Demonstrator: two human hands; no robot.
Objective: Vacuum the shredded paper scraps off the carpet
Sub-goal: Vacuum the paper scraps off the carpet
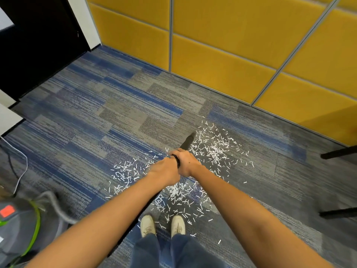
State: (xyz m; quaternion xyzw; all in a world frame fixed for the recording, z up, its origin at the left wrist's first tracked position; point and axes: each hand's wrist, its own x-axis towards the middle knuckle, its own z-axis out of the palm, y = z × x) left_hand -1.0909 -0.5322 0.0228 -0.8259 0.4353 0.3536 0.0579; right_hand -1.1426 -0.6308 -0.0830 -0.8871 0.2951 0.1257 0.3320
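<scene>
**While both hands clamp the wand, the thickest scraps lie just right of its tip**

Head view: as the wand [187, 142] slants away from the body, its long axis runs from near-left to far-right, and the tip looks to rest on the carpet [116, 113]; right hand [186, 163] grips it nearer the nozzle, left hand [165, 169] curled round it just behind, the two touching. Paper scraps [214, 149] spread densest just right of the tip; more lie left of the hands and near the shoes [147, 225]. Judgement: a short sweep rightward meets them first; vacuum canister [19, 225] sits at near left.
</scene>
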